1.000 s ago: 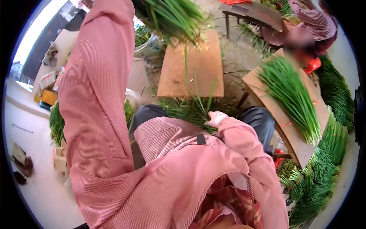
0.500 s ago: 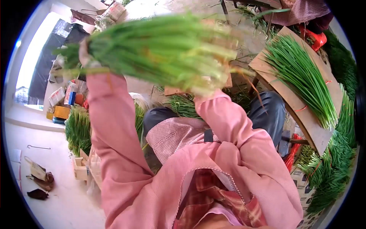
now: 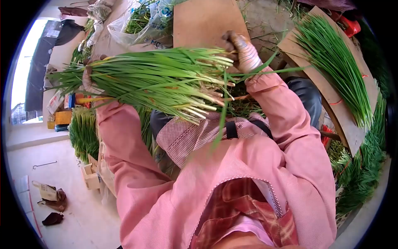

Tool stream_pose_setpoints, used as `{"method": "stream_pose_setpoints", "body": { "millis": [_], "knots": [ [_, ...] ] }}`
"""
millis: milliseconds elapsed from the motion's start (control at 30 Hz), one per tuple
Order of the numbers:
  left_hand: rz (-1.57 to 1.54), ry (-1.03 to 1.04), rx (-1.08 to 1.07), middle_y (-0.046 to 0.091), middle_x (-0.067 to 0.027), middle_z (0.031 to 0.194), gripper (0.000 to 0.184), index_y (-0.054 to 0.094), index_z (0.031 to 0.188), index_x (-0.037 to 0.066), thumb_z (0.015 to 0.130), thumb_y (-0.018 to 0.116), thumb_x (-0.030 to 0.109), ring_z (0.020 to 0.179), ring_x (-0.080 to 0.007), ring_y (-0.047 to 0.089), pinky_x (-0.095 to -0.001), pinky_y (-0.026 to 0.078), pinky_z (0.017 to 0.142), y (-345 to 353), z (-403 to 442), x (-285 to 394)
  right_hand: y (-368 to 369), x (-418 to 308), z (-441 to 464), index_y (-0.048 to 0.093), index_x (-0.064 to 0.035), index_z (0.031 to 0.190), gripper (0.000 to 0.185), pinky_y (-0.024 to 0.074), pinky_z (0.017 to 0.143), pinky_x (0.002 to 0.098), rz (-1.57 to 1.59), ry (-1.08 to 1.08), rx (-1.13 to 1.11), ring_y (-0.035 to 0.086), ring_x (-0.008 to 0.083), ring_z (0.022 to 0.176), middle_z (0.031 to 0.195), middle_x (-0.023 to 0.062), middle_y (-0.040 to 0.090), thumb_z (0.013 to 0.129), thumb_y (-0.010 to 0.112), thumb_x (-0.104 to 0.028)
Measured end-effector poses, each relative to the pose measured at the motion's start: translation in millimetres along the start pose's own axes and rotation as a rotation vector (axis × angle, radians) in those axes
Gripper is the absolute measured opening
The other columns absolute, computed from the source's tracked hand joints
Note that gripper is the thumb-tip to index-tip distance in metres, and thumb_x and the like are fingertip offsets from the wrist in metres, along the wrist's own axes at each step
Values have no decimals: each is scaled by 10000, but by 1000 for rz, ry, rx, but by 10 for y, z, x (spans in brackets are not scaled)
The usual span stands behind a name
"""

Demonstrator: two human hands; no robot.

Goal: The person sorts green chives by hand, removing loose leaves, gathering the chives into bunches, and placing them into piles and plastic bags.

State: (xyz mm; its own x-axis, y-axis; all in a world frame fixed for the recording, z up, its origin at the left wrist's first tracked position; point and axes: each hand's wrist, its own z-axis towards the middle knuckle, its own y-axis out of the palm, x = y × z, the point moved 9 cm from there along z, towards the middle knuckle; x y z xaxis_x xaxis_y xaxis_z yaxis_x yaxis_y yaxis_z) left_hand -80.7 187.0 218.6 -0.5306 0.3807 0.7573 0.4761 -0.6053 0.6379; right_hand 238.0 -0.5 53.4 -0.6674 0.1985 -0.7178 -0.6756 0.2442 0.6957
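A big bunch of garlic chives (image 3: 157,79) lies sideways in front of me, leafy tips to the left and pale stem ends to the right. My left hand (image 3: 88,75) is wrapped round it near the tips, with the fingers partly hidden by leaves. Just beyond the stem ends, my right hand (image 3: 238,47) has its fingers curled together; what they may hold is too small to make out. Pale wrapping covers part of that hand. A few loose leaves stick out by the right wrist, and one long leaf hangs down from the bunch.
A brown board (image 3: 207,20) is ahead of me. To the right, a tied chive bundle (image 3: 336,70) rests on another board (image 3: 290,45), with more chives (image 3: 360,178) heaped below. A plastic bag (image 3: 155,25) of greens stands ahead left; upright chives (image 3: 83,133) stand at left.
The bunch has come lower and is no longer blurred. My right hand has moved from the stem ends up and to the right. The board and plastic bag ahead show more now.
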Motion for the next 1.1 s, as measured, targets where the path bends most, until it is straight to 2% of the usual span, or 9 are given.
{"method": "stream_pose_setpoints", "body": {
  "millis": [267,367,433,500,567,700,733,900,1100],
  "knots": [
    [77,204,-85,555,-100,993,258,473,1054,113,813,531,183,1021,-322,484,-515,383,879,290,-66,201,-1280,-27,-118,524,-99,918,280,320,335,249,57,-34,353,345,113,367,515,-15,395,797,565,-349],
    [256,173,48,541,-176,1038,267,465,1072,132,820,525,196,1043,-335,476,-521,402,872,194,-12,276,-738,-27,-57,512,-106,1003,300,395,415,247,-492,2,134,496,102,558,696,8,504,731,620,-174],
    [221,210,28,511,-224,1088,298,450,1098,148,817,539,191,1053,-343,471,-524,406,875,339,45,259,277,-208,-311,431,-102,1200,604,443,717,272,-835,-108,-339,526,171,813,921,81,516,646,669,-134],
    [131,-56,-123,521,-205,1074,325,440,1120,151,814,548,164,1063,-342,463,-529,405,873,408,195,167,810,-218,-302,366,-160,1261,739,386,898,365,-1229,-669,-607,414,352,1093,1214,218,375,588,663,-83],
    [283,189,61,563,-83,1021,274,543,1013,81,757,622,137,1094,-327,448,-548,360,912,416,199,310,1082,-58,-348,325,-156,1284,841,366,925,378,-1268,-756,-675,385,375,1128,1271,219,317,535,698,-76],
    [336,27,-130,486,-208,1162,305,549,1068,53,813,553,220,1061,-345,474,-514,392,895,845,324,85,1125,378,-325,401,-130,1235,742,403,879,377,-828,-397,-910,506,266,1025,1164,150,475,566,724,-137],
    [239,-90,-88,497,-212,1144,288,554,1056,50,815,553,207,1051,-345,482,-512,399,888,755,405,52,1056,589,-465,462,-104,1147,538,440,802,372,-425,162,-789,552,231,896,1013,115,546,661,672,-197],
    [203,-358,-20,511,-228,1113,347,538,1037,-18,783,600,211,1020,-333,509,-485,418,883,732,485,41,443,979,-614,542,-79,949,254,452,564,398,-1334,-223,-810,558,345,653,701,174,565,823,510,-297],
    [532,-183,-92,503,-208,1127,409,458,1151,10,848,484,284,1006,-323,514,-464,443,858,879,446,599,-907,1889,-1249,605,-111,887,281,459,678,397,-1903,475,-1215,572,331,790,830,137,605,736,560,-344]
  ]
}}
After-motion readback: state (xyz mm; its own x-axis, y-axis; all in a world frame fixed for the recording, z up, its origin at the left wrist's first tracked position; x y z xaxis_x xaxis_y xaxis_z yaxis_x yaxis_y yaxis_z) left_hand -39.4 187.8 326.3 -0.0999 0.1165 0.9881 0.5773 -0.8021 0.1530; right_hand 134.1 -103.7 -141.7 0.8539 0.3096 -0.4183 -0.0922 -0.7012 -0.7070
